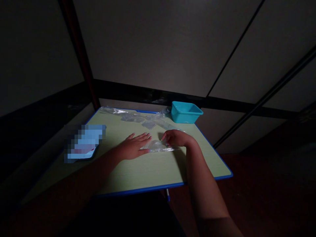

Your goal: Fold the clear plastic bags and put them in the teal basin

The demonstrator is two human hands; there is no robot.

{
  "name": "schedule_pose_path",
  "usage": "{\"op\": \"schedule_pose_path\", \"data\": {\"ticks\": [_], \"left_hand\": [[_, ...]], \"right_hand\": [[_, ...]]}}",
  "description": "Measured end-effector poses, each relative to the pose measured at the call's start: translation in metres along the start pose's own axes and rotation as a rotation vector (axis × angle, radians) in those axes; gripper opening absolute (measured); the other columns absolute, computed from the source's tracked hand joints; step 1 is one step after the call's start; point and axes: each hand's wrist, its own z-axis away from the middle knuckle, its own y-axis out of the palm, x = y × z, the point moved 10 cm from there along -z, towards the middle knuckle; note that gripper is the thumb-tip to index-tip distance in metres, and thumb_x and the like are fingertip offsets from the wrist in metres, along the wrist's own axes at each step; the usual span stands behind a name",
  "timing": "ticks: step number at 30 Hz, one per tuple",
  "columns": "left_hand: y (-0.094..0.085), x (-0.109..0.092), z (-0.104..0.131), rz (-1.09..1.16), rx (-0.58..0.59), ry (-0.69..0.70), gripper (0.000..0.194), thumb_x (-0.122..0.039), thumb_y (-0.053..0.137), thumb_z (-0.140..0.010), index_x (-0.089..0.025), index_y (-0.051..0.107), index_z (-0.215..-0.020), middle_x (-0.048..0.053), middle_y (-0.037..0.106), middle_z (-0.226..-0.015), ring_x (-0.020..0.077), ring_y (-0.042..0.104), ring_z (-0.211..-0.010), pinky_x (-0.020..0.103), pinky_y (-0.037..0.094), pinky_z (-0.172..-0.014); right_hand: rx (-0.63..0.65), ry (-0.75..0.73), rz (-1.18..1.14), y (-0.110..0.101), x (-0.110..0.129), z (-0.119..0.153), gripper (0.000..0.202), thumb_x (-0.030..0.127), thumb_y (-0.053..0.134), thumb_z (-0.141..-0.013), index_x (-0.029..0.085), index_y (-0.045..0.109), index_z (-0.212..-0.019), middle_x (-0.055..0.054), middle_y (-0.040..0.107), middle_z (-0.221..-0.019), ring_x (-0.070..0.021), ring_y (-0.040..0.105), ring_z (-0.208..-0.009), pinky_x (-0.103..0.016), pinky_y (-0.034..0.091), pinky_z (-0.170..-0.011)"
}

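Observation:
A clear plastic bag (158,146) lies flat on the light green tabletop (148,172), between and under my hands. My left hand (134,147) rests palm down on its left side, fingers stretched out and spread. Over the right side, my right hand (176,138) is bent down from the wrist with curled fingers, their tips closed on the film. Part of the bag is hidden beneath both hands. Beyond them, more clear plastic bags (149,123) lie loosely spread and overlapping.
A turquoise plastic basin (186,113) stands at the table's back right corner. On the left lies a phone-like device (86,144) with a lit, blurred-out screen. Blue edging (148,190) rims the table, and a pale panelled wall (153,42) rises behind it. The surroundings are dim.

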Motion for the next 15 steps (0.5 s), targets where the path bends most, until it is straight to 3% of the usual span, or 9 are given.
{"op": "schedule_pose_path", "data": {"ticks": [8, 15], "left_hand": [[0.0, 0.0, 0.0, 0.02, 0.002, 0.006, 0.06, -0.057, 0.029, -0.089, -0.031, 0.02, -0.143, 0.002, 0.015, -0.151, 0.0207, 0.014, -0.139, 0.049, 0.009, -0.109], [-0.002, -0.001, 0.0, 0.011, -0.017, 0.012, 0.059, -0.055, 0.03, -0.09, -0.031, 0.022, -0.143, 0.002, 0.017, -0.151, 0.0214, 0.016, -0.139, 0.05, 0.011, -0.109]], "right_hand": [[-0.042, 0.064, -0.016, -0.007, -0.004, 0.001, 0.015, 0.004, 0.049, -0.073, 0.012, 0.061, -0.078, -0.005, 0.07, -0.072, -0.0127, 0.064, -0.061, -0.019, 0.046, -0.056], [-0.111, 0.17, 0.039, -0.015, -0.007, 0.006, 0.02, 0.005, 0.046, -0.075, 0.013, 0.061, -0.086, -0.005, 0.069, -0.068, -0.0123, 0.063, -0.055, -0.018, 0.044, -0.051]]}}
